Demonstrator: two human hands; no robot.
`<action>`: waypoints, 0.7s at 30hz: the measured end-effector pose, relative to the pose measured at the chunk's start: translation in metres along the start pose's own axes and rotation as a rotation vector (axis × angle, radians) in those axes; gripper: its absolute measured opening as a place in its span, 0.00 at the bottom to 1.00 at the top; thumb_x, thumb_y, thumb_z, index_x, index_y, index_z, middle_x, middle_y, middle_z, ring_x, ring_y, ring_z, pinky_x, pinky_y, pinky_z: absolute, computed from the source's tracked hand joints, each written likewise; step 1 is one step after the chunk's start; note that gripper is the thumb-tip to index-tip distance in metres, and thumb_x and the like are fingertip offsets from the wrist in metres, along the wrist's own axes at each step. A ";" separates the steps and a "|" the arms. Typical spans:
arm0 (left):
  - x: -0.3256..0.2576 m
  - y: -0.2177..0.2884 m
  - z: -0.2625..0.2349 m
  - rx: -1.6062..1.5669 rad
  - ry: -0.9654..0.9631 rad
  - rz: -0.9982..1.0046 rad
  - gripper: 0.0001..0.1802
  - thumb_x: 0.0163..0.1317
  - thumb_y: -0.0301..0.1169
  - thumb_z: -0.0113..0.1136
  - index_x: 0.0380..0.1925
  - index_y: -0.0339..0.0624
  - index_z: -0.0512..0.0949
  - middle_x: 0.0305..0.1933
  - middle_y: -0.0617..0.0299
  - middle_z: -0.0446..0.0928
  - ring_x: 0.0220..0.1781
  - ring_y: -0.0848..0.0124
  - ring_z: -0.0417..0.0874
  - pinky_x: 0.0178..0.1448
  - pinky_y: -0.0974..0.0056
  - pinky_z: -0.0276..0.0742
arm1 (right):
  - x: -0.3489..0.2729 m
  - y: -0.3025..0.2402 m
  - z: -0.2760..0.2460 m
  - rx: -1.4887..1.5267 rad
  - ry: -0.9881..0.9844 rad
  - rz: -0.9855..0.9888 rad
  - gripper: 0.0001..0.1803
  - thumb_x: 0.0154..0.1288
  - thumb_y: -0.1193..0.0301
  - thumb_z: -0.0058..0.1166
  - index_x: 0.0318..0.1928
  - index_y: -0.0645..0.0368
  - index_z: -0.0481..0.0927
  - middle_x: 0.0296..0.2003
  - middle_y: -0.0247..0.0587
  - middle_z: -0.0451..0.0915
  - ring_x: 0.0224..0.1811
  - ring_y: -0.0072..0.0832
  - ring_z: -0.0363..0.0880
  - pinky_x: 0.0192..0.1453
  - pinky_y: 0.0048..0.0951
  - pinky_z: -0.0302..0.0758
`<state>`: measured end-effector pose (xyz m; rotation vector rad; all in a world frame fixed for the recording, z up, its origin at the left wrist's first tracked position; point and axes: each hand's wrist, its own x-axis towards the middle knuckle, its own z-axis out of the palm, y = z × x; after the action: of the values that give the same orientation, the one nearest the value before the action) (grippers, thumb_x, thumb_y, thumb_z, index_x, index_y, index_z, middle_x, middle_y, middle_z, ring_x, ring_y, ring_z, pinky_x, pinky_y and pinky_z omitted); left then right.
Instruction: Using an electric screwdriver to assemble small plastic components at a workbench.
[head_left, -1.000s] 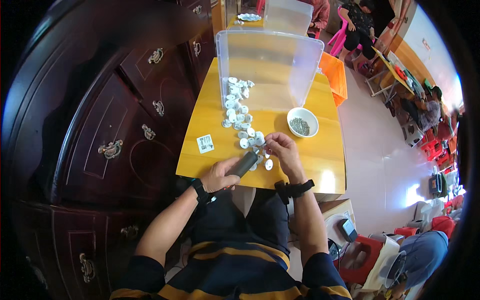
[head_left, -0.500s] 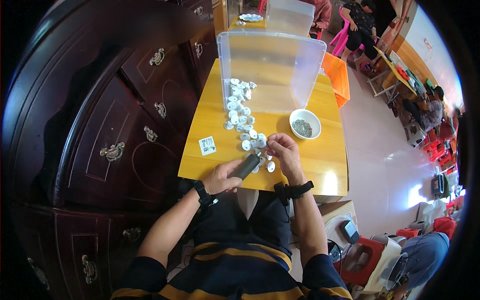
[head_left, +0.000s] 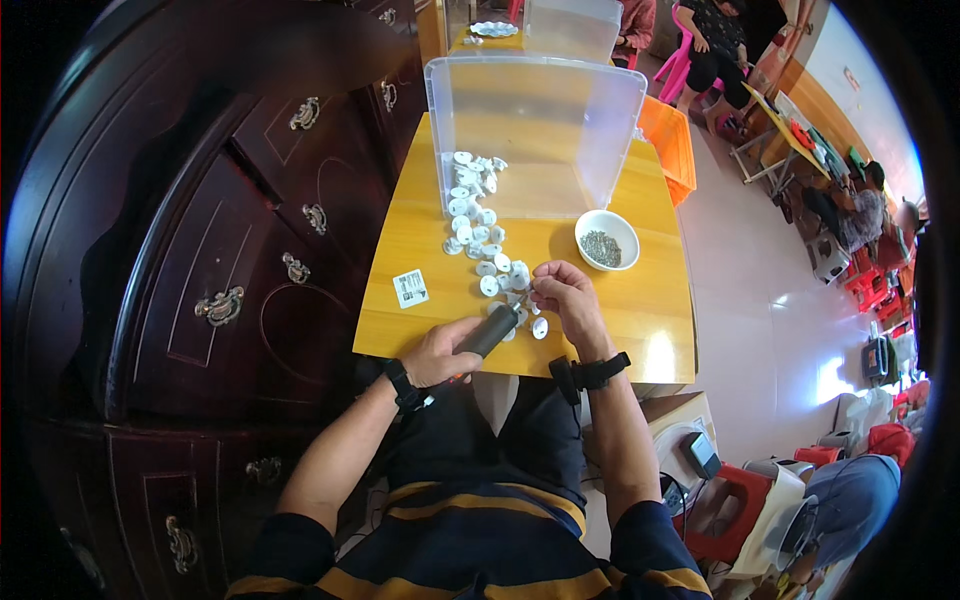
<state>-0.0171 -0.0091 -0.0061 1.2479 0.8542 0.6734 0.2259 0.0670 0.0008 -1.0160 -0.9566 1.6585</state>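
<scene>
My left hand [head_left: 436,356] is wrapped round a dark grey electric screwdriver [head_left: 487,334], its tip angled up and away to the right. Just beyond that tip, my right hand [head_left: 568,302] has thumb and forefinger pinched together; what sits between them is too small to make out. Small white round plastic parts [head_left: 488,286] lie under and around the tip, trailing back across the yellow table [head_left: 390,330]. To the right, a white bowl [head_left: 629,256] holds many small grey metal pieces, seemingly screws.
A clear plastic bin [head_left: 437,72] lies on its side at the back, white parts at its mouth. On the left lies a printed white card [head_left: 410,288]. Dark wooden drawers [head_left: 190,290] stand close left; an orange crate [head_left: 672,150] is behind right. Other people sit farther off.
The whole view has shifted slightly. Both hands keep nearly the same pose, the right fingers still pinched close to the screwdriver's tip.
</scene>
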 end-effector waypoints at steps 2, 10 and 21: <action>0.000 0.000 0.001 0.030 0.010 0.016 0.31 0.56 0.31 0.59 0.63 0.37 0.70 0.33 0.66 0.75 0.27 0.79 0.76 0.33 0.72 0.75 | 0.001 0.001 -0.003 -0.051 -0.011 0.021 0.05 0.67 0.77 0.56 0.41 0.56 0.79 0.33 0.31 0.82 0.34 0.19 0.81 0.42 0.21 0.79; -0.004 0.006 -0.005 -0.124 -0.056 -0.015 0.32 0.56 0.30 0.60 0.63 0.37 0.70 0.36 0.65 0.76 0.29 0.78 0.76 0.35 0.72 0.75 | 0.000 0.002 -0.006 0.030 -0.143 -0.098 0.07 0.67 0.77 0.59 0.43 0.55 0.79 0.35 0.31 0.83 0.34 0.19 0.82 0.43 0.21 0.79; -0.004 0.009 -0.003 -0.100 -0.016 0.005 0.33 0.55 0.33 0.58 0.63 0.34 0.68 0.34 0.63 0.76 0.30 0.77 0.78 0.37 0.71 0.78 | -0.020 -0.006 -0.006 -0.222 0.056 -0.183 0.13 0.67 0.72 0.62 0.49 0.59 0.79 0.38 0.33 0.83 0.40 0.21 0.82 0.44 0.23 0.78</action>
<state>-0.0213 -0.0090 0.0035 1.1641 0.7949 0.7007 0.2380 0.0500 0.0085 -1.0809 -1.1790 1.3880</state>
